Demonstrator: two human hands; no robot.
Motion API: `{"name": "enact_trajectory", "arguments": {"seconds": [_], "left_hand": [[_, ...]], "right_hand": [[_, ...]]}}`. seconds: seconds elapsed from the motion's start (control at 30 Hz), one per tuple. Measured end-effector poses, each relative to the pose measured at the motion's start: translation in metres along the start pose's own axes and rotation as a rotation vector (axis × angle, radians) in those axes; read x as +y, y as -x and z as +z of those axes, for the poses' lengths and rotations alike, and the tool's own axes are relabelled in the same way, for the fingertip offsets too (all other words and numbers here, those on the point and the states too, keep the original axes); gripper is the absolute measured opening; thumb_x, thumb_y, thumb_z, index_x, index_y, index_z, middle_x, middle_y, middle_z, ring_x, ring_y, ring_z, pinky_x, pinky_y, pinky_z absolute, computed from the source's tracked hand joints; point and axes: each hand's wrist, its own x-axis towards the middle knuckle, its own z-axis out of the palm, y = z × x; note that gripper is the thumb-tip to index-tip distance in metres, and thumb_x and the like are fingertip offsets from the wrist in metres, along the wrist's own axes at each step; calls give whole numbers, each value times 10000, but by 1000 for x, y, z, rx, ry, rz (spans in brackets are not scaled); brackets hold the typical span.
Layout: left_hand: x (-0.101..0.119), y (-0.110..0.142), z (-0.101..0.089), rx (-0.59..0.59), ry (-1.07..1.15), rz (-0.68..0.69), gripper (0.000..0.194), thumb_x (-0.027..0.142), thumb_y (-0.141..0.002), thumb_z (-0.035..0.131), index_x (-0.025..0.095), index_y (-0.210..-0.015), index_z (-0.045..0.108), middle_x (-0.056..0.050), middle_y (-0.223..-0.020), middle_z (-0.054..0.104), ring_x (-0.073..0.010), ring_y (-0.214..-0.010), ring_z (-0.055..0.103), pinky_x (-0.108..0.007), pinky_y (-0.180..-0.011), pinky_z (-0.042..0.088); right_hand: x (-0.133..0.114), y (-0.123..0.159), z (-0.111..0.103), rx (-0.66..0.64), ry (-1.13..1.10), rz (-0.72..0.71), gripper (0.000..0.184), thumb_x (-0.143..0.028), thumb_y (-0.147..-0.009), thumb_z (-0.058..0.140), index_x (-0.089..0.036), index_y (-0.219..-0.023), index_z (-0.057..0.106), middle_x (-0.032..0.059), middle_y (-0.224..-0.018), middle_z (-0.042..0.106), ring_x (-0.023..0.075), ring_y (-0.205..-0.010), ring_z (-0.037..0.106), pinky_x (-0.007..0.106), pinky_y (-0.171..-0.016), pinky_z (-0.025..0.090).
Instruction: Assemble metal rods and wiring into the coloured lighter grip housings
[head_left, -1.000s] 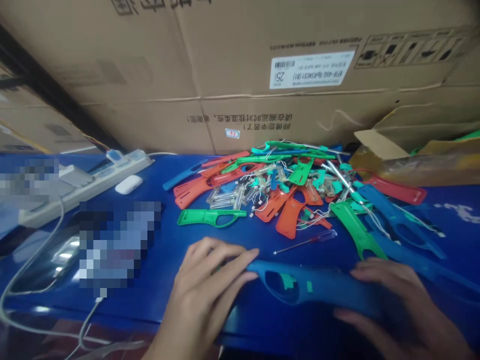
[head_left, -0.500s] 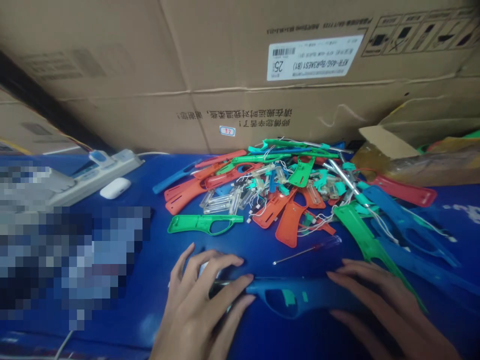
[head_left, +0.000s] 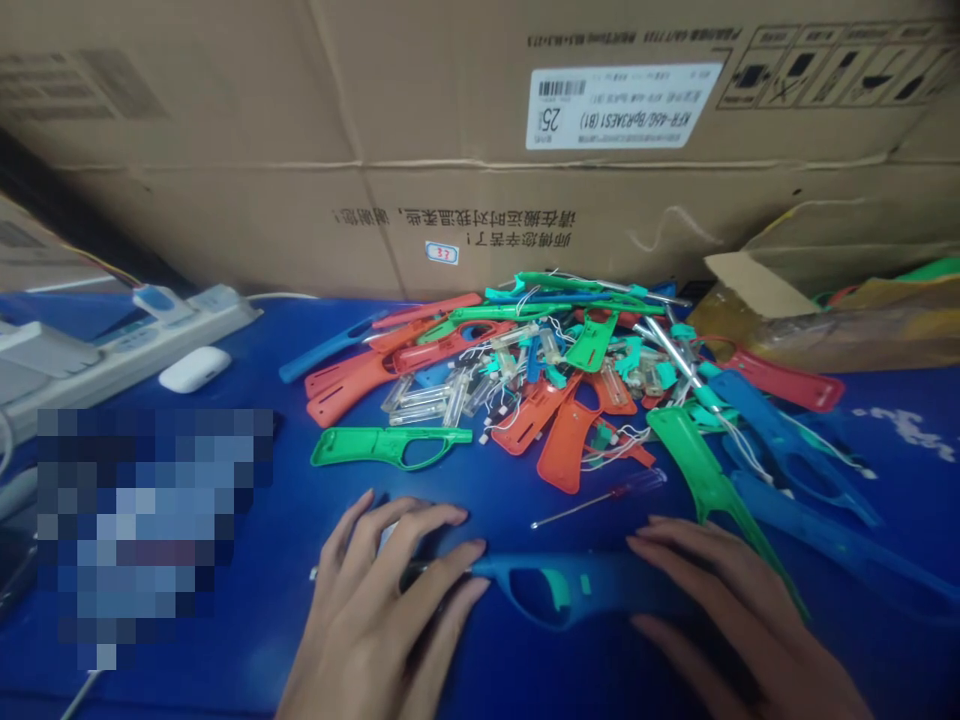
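A blue long-necked utility lighter (head_left: 600, 592) lies level across the front of the blue table, between my two hands. Its teal trigger (head_left: 557, 588) shows inside the looped guard. My left hand (head_left: 379, 600) is closed around the nozzle end, fingers curled over it, so most of the nozzle is hidden. At the handle end, my right hand (head_left: 739, 610) grips with thumb below and fingers above. Just beyond the lighter is a screwdriver (head_left: 600, 499) with a clear handle. A green half shell (head_left: 356, 447) rests past my left hand, and another green shell (head_left: 694, 460) beyond my right.
A heap of orange shells (head_left: 570, 440), clear fuel tanks (head_left: 427, 400), metal tubes and white wires spreads across the back. Blue shells (head_left: 810, 440) lie right. A power strip (head_left: 180, 325) and white earbud case (head_left: 195, 369) sit left. A cardboard box (head_left: 262, 220) stands behind.
The view has shifted slightly, so things appear a little further left. Both hands keep their hold on the lighter.
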Motion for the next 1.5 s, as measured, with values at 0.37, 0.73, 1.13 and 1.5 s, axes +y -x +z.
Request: {"name": "enact_trajectory", "arguments": {"seconds": [0.37,0.73,1.13,1.5], "left_hand": [[-6,7,5,-25,15,-46,283,202,-948,664,313,-1204,706,-28,-1269,676,-266,-1159,595,-533,-1072,396],[0,-3,5,15,75,-10,197,193,-1000,598,286,-1134,708,3,-1135,745,-239,-1087,605,-519,-1109,317],[9,-8,12,23,45,-59,156,153,-1011,551,223,-1029,689,-18,-1042,753,-266,-1069,637,-576,-1099,336],[66,23,9,1090,718,-580,251,288,-1062,479,268,-1231,662,-57,-1269,590,-168,-953,612,-291,-793,503]], "right_hand": [[-4,-3,-3,-71,-24,-66,352,-291,-1009,522,-363,-1328,652,-8,-1207,751,225,-1093,721,431,-1034,521],[-17,-12,-1,-73,19,-119,280,-223,-1072,424,-250,-1225,656,-18,-1219,759,184,-1117,710,426,-1085,375],[-27,-12,8,-13,100,-130,393,-376,-1107,344,-210,-1224,680,36,-1147,781,222,-994,689,410,-902,357],[-48,-14,-1,174,-229,-17,263,-247,-1053,510,-185,-1238,687,44,-1135,776,201,-1053,693,330,-953,468]]}}
